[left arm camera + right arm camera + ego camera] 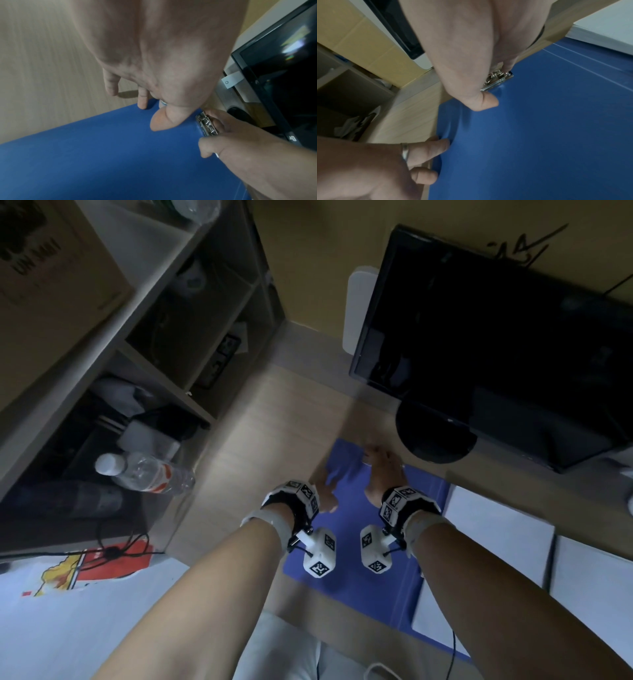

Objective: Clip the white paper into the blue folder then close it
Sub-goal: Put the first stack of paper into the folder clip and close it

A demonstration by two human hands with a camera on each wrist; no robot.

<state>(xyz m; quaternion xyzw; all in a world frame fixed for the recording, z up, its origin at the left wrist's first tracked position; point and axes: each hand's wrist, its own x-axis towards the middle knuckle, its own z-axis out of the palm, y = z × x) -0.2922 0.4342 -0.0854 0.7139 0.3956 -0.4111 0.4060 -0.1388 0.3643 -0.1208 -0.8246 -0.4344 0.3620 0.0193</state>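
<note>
The blue folder [346, 508] lies open on the wooden desk [274, 422], its inner face up [102, 155]. My left hand [325, 494] holds its far left edge, thumb pressed on top [161, 124] and fingers at the rim. My right hand [376, 460] pinches the metal clip [207, 125] at the folder's far edge, thumb on the blue surface beside the clip [498, 79]. No sheet lies under the clip. White paper [496, 542] sits in a stack just right of the folder, seen too in the right wrist view [607, 27].
A black monitor [496, 337] on a round base stands right behind the folder's far edge. A shelf unit [137, 337] with a lying plastic bottle [144, 472] borders the desk on the left. A second white stack [589, 583] lies at the far right.
</note>
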